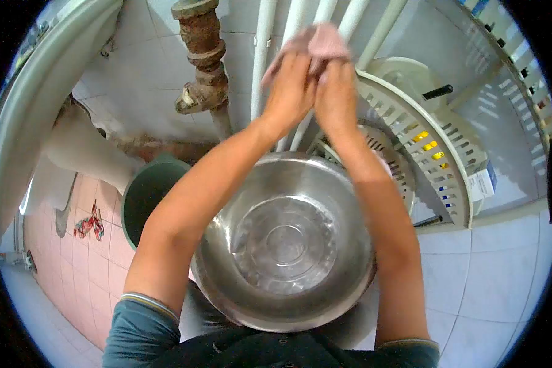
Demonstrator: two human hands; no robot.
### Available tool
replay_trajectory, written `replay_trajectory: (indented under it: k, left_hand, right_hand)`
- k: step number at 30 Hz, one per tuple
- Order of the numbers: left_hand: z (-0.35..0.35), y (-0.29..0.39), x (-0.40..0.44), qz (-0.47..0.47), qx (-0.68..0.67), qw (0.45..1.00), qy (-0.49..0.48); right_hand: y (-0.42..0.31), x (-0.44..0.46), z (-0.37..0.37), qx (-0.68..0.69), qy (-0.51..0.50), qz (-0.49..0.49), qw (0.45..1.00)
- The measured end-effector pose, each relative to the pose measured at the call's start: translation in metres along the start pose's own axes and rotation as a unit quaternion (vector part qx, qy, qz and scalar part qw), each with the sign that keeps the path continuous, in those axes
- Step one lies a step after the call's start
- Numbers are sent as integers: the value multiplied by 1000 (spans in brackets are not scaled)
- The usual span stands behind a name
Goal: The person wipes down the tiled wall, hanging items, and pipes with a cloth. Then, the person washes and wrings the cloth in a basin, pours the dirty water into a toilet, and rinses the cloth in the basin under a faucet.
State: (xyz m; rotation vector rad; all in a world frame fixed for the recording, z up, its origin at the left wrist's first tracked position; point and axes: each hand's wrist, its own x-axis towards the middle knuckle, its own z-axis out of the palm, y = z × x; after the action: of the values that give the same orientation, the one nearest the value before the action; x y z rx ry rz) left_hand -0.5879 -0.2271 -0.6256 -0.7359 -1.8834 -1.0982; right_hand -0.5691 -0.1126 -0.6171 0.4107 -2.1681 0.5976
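Note:
Both arms reach forward past a wide stainless steel basin (343, 294). At the far side, my left hand (291, 89) and my right hand (337, 98) grip a pink cloth (327, 42) side by side, fingers closed on it. The cloth is bunched and rises above the knuckles, slightly blurred; whether it is a towel or a garment I cannot tell. Below and nearer to me, the basin's bottom shows rings and bright reflections that look like shallow clear water.
White pipes (264, 61) run up the tiled wall behind the hands, beside a rusty pipe (202, 49). A green bucket (132, 211) stands left of the basin. To the right is a slotted plastic corner shelf (411, 132). A patterned rag (92, 226) lies on the pink floor tiles.

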Motion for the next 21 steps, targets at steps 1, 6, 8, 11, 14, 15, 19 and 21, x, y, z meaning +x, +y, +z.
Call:
replay_trajectory:
  k: [1,6,8,11,14,15,19,21]
  left_hand:
    - [7,-16,-25,-5,-11,999,-41]
    - [10,-75,-119,-309,-103,906,-270]
    - [11,-78,-111,-472,-93,818,-315]
    - [-9,-51,-82,-497,-182,807,-262]
    - [-44,-36,-51,-412,-274,865,-89]
    - [-52,-34,-46,-357,-241,900,-64]
    - [-37,-52,-76,-615,-333,708,-98]
    - [-24,-45,-82,-638,-455,620,39]
  right_hand:
    - [2,-20,10,51,-67,64,994]
    - [29,-83,48,184,-278,177,926]
    - [23,-81,48,197,-325,172,909]
    - [28,-56,55,206,-273,174,924]
    - [-8,-28,23,204,-62,9,977]
    - [-11,-29,28,207,-63,8,976]
    - [-6,-44,70,267,-177,134,938]
    - [-20,-45,65,278,-270,248,888]
